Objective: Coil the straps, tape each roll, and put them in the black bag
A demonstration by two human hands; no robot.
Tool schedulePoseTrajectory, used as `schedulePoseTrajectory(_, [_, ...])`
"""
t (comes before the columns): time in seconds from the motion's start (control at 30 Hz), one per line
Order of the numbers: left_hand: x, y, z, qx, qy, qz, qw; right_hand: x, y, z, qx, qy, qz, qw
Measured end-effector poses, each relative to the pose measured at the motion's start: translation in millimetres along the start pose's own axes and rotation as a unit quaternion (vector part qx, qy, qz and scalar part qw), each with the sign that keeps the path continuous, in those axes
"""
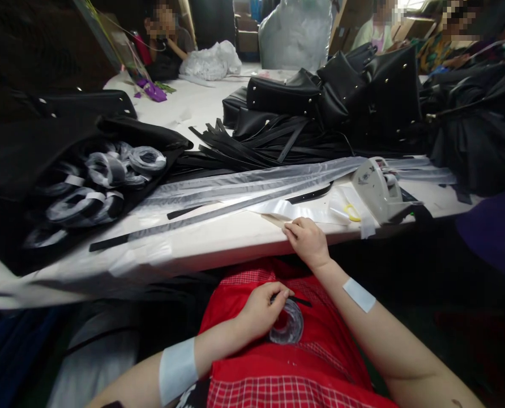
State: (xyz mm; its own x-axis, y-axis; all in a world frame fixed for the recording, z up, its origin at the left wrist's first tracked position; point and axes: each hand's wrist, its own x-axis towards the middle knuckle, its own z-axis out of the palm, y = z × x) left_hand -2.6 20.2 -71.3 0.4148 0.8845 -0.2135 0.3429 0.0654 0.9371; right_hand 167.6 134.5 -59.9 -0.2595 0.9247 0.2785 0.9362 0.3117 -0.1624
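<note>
Above the lap, my left hand (261, 309) is closed on a coiled strap (294, 327) wrapped in clear plastic, its black end sticking out to the right past the fingers. At the table's front edge, my right hand (308, 242) pinches the end of a thin pale strip (275, 220). Beside that hand lie glossy white strips (307, 213) and a yellow ring-shaped piece (352, 212). Farther right stands a grey-white tape dispenser (375, 192). Long plastic-covered straps (218, 209) stretch across the white table (218, 243), one ending in bare black at the left.
At the left, a black bag (31, 153) holds several wrapped strap coils (103, 170). Loose black straps (244, 147) and piled black leather-like bags (286, 93) occupy the table's middle and right. Crumpled plastic (212, 59) lies at the back, where other people sit.
</note>
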Motion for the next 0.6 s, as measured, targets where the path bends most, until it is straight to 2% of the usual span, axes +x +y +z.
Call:
schedulePoseTrajectory(0.07, [1.6, -0.3, -0.9, -0.016, -0.002, -0.008, 1.0, 1.9, -1.3, -4.4, -0.026, -0.02, -0.012, 0.999])
schedulePoseTrajectory(0.23, [4.2, 1.9, -0.6, -0.023, -0.013, -0.013, 1.0, 15.5, -10.9, -23.7, -0.097, -0.128, -0.03, 0.987])
schedulePoseTrajectory(0.33, [3.6, 1.5, -0.9, -0.019, -0.012, -0.01, 1.0, 22.4, -14.7, -32.5, -0.118, -0.17, -0.044, 0.977])
schedulePoseTrajectory(0.47, [2.2, -0.9, -1.9, -0.024, -0.007, -0.011, 1.0, 23.7, -13.7, -35.2, -0.117, -0.171, -0.064, 0.976])
schedulePoseTrajectory(0.6, [2.6, 1.0, -2.7, -0.02, -0.012, -0.01, 1.0, 21.6, -8.4, -22.8, -0.129, -0.121, -0.036, 0.984])
